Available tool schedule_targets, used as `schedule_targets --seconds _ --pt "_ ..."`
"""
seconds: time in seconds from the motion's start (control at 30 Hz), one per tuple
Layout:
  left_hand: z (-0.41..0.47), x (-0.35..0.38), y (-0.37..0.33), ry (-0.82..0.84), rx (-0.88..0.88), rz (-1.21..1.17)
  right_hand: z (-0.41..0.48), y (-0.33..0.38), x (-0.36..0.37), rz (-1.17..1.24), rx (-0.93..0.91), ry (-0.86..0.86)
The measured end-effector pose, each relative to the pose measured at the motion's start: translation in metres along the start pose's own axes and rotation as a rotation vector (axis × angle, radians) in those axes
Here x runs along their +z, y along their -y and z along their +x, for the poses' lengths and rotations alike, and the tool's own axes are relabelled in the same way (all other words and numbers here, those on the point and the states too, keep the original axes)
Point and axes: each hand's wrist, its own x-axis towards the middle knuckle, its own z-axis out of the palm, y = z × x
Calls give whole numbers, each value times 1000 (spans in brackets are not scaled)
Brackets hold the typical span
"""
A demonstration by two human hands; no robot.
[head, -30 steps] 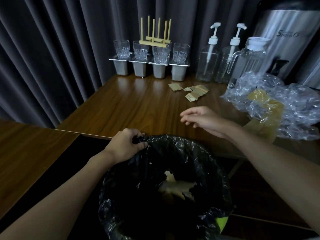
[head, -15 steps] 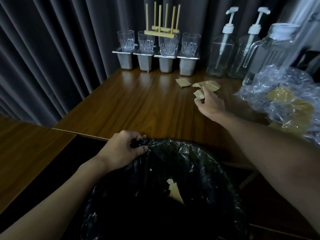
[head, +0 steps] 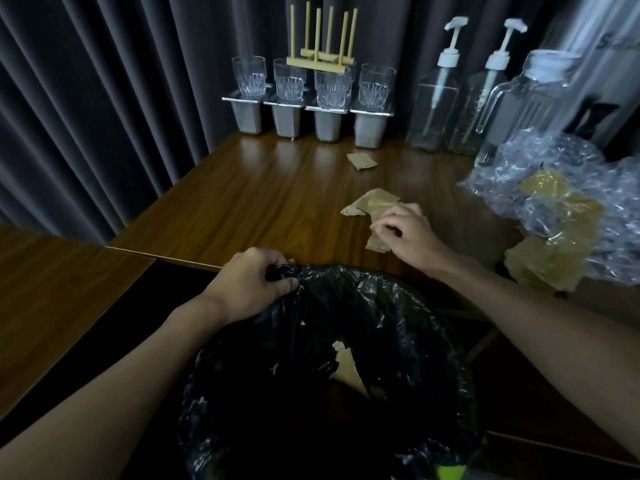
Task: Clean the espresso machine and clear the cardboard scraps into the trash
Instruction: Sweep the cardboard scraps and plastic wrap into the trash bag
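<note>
My left hand (head: 252,282) grips the rim of a black trash bag (head: 398,306) held just below the wooden table's front edge. A cardboard piece (head: 348,368) lies inside the bag. My right hand (head: 408,233) is on the table with curled fingers, gripping a cluster of cardboard scraps (head: 372,204) near the front edge. One more scrap (head: 362,161) lies alone farther back. The steel machine (head: 609,39) shows only partly at the top right.
Several glasses on steel cups (head: 308,109) and a wooden rack line the back of the table (head: 263,199). Two pump bottles (head: 436,109) and a clear jug (head: 526,95) stand to their right. Crumpled clear plastic with yellow paper (head: 561,216) fills the right side. Grey curtains hang behind.
My right hand reached to the scraps at the back and has dragged a bunch of them toward the front edge near the bag. One scrap stayed behind. My left hand kept its grip.
</note>
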Motion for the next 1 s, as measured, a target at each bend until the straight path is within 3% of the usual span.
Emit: schedule_targets --seconds 0.17,0.3,0.47,0.7,0.83,0.93,1.0 --pt "0 1 0 -11 9 3 -9 11 -3 93 136 -24" --pt "0 2 1 -24 12 13 -1 16 -4 15 328 -126" --pt "-1 3 2 -23 7 19 11 18 -6 -6 484 -66" --pt "-1 2 2 -5 6 4 7 40 -34 483 481 -165" --pt "0 1 2 -13 10 12 -2 64 -63 643 403 33" --pt "1 0 3 -4 -3 12 -17 86 -83 819 297 416" --pt "2 -1 2 5 -3 19 -21 88 -84 811 236 608"
